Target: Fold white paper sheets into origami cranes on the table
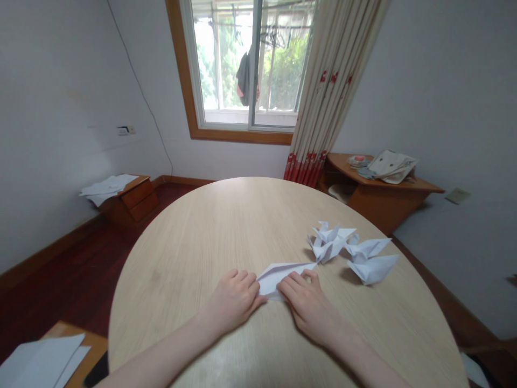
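A partly folded white paper [283, 272] lies flat on the round wooden table [194, 242], pointing to the right. My left hand [234, 299] has its fingers curled and pressing on the paper's left end. My right hand [307, 302] presses its closed fingers on the paper's near edge, just right of the left hand. Several finished folded paper figures [351, 250] sit on the table to the right of my hands, apart from them.
White sheets [40, 361] lie on a wooden surface at the bottom left. A low cabinet with papers [121, 194] stands by the left wall. A wooden desk [379, 188] with a bag stands at the right, beside a curtain [331, 91] and window.
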{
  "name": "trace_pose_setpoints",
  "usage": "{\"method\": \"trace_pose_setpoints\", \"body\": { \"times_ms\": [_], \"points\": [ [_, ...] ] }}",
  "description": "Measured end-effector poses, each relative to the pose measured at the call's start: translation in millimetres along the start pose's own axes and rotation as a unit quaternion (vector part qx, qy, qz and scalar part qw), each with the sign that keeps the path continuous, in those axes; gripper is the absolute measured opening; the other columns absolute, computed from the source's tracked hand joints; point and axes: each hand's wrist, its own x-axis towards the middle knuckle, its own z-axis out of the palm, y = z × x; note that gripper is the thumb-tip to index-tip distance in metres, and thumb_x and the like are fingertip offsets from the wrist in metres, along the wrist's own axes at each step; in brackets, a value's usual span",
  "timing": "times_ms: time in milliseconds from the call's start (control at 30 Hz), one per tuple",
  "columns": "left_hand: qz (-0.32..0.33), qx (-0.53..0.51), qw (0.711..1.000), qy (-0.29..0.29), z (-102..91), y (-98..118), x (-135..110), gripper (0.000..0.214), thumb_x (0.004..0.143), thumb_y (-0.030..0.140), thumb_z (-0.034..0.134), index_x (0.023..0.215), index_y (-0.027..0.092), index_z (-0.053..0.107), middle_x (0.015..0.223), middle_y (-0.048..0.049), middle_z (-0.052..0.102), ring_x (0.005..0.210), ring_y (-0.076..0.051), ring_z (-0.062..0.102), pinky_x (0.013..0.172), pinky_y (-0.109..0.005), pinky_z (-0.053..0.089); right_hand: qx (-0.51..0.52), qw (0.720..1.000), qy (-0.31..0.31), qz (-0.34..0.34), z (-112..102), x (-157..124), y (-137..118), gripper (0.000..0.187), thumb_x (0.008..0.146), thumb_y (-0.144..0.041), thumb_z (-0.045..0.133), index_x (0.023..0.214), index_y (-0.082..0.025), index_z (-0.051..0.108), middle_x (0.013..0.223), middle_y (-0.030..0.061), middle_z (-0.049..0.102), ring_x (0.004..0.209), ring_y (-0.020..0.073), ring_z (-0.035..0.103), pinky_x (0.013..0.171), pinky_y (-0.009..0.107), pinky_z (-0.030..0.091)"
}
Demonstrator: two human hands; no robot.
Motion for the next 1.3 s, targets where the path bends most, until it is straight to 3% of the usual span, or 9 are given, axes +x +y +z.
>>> {"method": "trace_pose_setpoints", "body": {
  "times_ms": [233, 400, 767, 1000, 1300],
  "points": [
    [-0.015, 0.025, 0.999, 0.015, 9.2, 3.4, 1.5, 0.021, 0.096, 0.027, 0.052, 0.079, 0.016, 0.058, 0.077, -0.0038, 0.062, 0.071, -0.021, 0.058, 0.061, -0.033, 0.038, -0.027, 0.997, 0.065, -0.009, 12.2, 2.6, -2.2, 0.02, 0.089, -0.005, 0.039, 0.084, -0.019, 0.052, 0.079, 0.0027, 0.06, 0.081, 0.0204, 0.051, 0.086, 0.037, 0.024],
    [-0.033, 0.036, 0.999, 0.0, 8.5, 6.8, 2.2, 0.017, 0.095, 0.026, 0.053, 0.081, 0.016, 0.057, 0.079, -0.004, 0.061, 0.073, -0.022, 0.057, 0.062, -0.034, 0.039, -0.037, 0.996, 0.083, -0.013, 16.0, 4.7, -3.0, 0.019, 0.091, -0.007, 0.04, 0.082, -0.019, 0.052, 0.077, 0.0021, 0.059, 0.079, 0.0198, 0.051, 0.085, 0.036, 0.025],
    [-0.09, 0.009, 0.994, -0.054, -2.4, 7.2, 3.5, 0.019, 0.091, 0.034, 0.06, 0.092, 0.018, 0.052, 0.091, -0.0048, 0.059, 0.084, -0.024, 0.056, 0.069, -0.034, 0.039, -0.056, 0.995, 0.081, -0.014, 21.4, 6.5, -0.7, 0.02, 0.086, -0.002, 0.042, 0.084, -0.019, 0.053, 0.078, 0.0024, 0.06, 0.081, 0.0206, 0.05, 0.084, 0.037, 0.025],
    [-0.141, -0.052, 0.985, -0.083, -4.5, -4.8, 3.7, 0.027, 0.088, 0.04, 0.063, 0.093, 0.017, 0.049, 0.094, -0.0056, 0.059, 0.087, -0.025, 0.055, 0.072, -0.035, 0.039, -0.047, 0.997, 0.066, -0.003, 21.1, 4.4, 0.0, 0.021, 0.085, -0.002, 0.044, 0.089, -0.019, 0.055, 0.081, 0.0024, 0.062, 0.084, 0.0212, 0.052, 0.085, 0.037, 0.025],
    [-0.174, -0.116, 0.973, -0.102, -10.8, -14.4, 5.4, 0.029, 0.084, 0.035, 0.069, 0.093, 0.017, 0.049, 0.098, -0.0053, 0.058, 0.092, -0.025, 0.055, 0.075, -0.036, 0.04, -0.023, 0.998, 0.054, 0.02, 12.3, 3.8, 1.4, 0.021, 0.087, -0.005, 0.044, 0.097, -0.02, 0.054, 0.088, 0.0035, 0.064, 0.089, 0.0221, 0.054, 0.088, 0.039, 0.024]
  ]
}}
